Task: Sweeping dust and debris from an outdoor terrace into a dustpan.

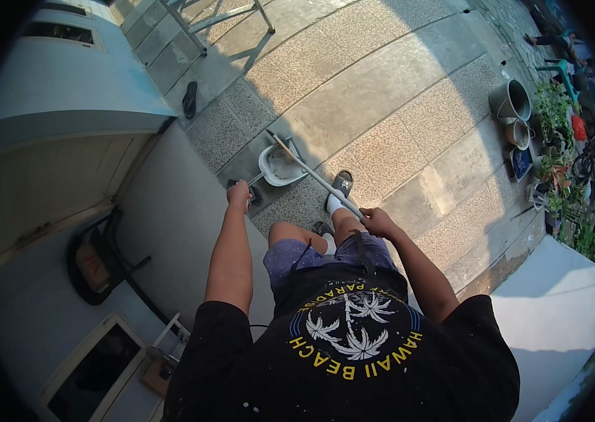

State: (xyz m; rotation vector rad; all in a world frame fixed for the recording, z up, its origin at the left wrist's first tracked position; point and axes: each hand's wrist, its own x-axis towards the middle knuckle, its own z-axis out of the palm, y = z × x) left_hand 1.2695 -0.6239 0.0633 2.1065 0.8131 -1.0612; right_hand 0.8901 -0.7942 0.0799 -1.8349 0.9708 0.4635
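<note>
My left hand [239, 194] grips the thin handle of a white dustpan [281, 180], whose pan rests on the paving and holds some greyish matter. In my right hand [379, 222] is a long pale pole [324, 183], probably a broom handle. It slants down across the dustpan to a dark far end just beyond it; whether bristles are there I cannot tell. My foot in a dark slide sandal [344, 182] and white sock stands right of the pole. Another dark slide sandal is partly hidden by my leg. A dark pair of footwear [256, 198] lies beside my left hand.
A black flip-flop [189, 99] lies near the doorway. Metal frame legs [263, 16] stand ahead. To the right are a grey bucket [503, 103], a smaller bucket [516, 133], potted plants [553, 108] and a person [556, 42]. A black chair [92, 264] stands at left.
</note>
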